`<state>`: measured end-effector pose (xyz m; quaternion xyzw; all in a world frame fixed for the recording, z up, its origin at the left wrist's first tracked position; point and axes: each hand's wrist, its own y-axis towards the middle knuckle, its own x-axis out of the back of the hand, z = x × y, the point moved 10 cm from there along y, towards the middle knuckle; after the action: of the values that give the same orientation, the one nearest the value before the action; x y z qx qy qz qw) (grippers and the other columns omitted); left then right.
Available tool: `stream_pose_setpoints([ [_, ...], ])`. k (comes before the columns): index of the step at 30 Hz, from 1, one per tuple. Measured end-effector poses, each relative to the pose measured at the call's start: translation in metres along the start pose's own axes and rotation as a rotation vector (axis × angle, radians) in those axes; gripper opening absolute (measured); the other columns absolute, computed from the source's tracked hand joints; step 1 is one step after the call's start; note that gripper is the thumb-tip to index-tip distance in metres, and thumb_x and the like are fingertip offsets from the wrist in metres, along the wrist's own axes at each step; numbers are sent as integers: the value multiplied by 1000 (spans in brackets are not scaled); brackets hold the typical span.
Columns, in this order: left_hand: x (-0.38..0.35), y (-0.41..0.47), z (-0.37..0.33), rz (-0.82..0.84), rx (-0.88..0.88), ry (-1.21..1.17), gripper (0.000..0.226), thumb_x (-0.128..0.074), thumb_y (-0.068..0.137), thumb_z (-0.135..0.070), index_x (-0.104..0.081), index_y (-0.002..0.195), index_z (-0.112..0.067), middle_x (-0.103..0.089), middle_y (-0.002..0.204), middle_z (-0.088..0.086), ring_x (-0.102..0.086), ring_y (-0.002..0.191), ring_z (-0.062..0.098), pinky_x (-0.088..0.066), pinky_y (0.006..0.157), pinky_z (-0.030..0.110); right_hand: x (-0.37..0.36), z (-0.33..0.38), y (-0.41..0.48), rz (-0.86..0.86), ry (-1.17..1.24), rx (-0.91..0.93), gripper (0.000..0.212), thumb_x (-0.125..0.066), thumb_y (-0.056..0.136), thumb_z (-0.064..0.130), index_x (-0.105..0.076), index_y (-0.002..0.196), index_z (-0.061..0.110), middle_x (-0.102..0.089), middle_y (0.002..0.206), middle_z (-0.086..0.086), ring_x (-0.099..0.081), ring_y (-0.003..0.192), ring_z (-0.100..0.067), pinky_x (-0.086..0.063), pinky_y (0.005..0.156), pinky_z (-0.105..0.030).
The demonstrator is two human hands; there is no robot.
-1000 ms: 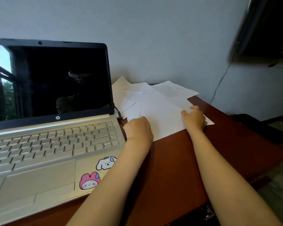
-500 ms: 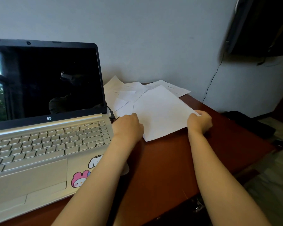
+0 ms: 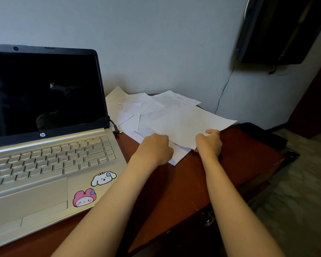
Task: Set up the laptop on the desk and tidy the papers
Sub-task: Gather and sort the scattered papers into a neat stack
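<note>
White paper is what both hands are on right now: the right hand (image 3: 208, 142) pinches the near corner of the top sheet (image 3: 189, 123), thumb on top and fingers tucked under, while the left hand (image 3: 155, 148) is curled knuckles-up on the near edge of the sheets below, though I can't tell if it's gripping or just pressing. That top sheet runs its long axis from the hands out toward about 1 o'clock, with its far corner hanging right at the desk (image 3: 174, 191) edge on the right. The rest of the loose papers (image 3: 137, 110) fan out from 11 to 12 o'clock, overlapping at all angles back to the wall (image 3: 156, 43). Left hand is nearer that mess, so I'd guess it does the gathering while the right squares things up. Room-wise, there's bare wood at 6 o'clock between the forearms, which looks like the obvious spot to pull a stack into. At 9 o'clock the laptop (image 3: 44, 145) sits open, screen dark, with a cable (image 3: 113, 126) plugged in right beside the papers, so watch that. At 3 o'clock the desk edge is close.
</note>
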<state>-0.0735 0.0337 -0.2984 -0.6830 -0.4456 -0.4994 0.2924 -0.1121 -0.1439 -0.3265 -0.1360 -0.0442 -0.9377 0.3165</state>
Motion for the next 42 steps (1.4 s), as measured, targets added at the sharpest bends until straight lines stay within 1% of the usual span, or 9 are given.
stream_pose_setpoints([
  [4,17,3,14,-137,23,-84,29,-41,91,-15,-63,107,-5,-63,108,14,-57,101,33,-40,76,29,-17,4,-11,184,-114,68,42,-43,82,-1,-48,120,13,-52,105,-7,-57,78,-29,-47,57,-29],
  [8,17,4,34,-165,117,36,32,-40,93,-19,-53,121,-12,-57,119,11,-53,110,31,-35,75,29,-20,4,-21,250,-120,99,41,-44,81,-2,-49,118,14,-43,87,4,-49,76,-20,-42,60,-27],
  [14,-6,4,45,25,175,109,40,-34,98,-26,-39,136,-13,-49,133,14,-46,122,33,-39,91,34,0,10,-31,29,-202,199,47,-57,83,8,-39,127,8,-47,123,-12,-53,104,-30,-45,74,-31],
  [17,0,3,43,-14,177,101,40,-37,98,-24,-39,135,-10,-50,131,15,-47,120,33,-40,88,34,1,1,-28,44,71,38,53,-60,82,3,-35,129,4,-44,124,-13,-53,100,-28,-45,76,-31],
  [22,5,6,46,-58,182,100,38,-40,96,-19,-42,132,-7,-52,128,17,-47,119,33,-41,88,34,-15,-13,-22,165,426,-251,21,-63,68,7,-47,81,8,-61,96,-14,-61,83,-32,-54,83,-47],
  [26,11,6,47,-88,173,115,36,-40,95,-17,-48,128,-7,-53,128,16,-48,119,33,-41,89,32,-18,-3,-20,181,284,-218,23,-64,70,8,-45,83,8,-56,85,-5,-58,83,-29,-51,90,-51],
  [30,15,9,47,-114,171,99,32,-43,93,-17,-57,118,-5,-57,122,16,-51,114,33,-38,78,30,-11,0,-15,89,55,-186,49,-61,77,11,-42,121,1,-53,121,-14,-43,116,-35,-47,95,-48],
  [38,-4,8,65,32,240,78,45,-34,96,-31,-36,132,-5,-47,134,18,-43,125,35,-34,100,38,-15,5,-11,205,177,-246,35,-56,81,-3,-50,115,1,-59,104,-12,-57,84,-28,-45,59,-27],
  [42,6,9,56,-9,204,54,43,-37,96,-28,-38,133,-6,-48,134,17,-44,124,33,-38,94,35,-21,-3,-11,168,61,-215,35,-54,87,-1,-52,121,-3,-59,120,-15,-60,99,-33,-49,74,-33],
])
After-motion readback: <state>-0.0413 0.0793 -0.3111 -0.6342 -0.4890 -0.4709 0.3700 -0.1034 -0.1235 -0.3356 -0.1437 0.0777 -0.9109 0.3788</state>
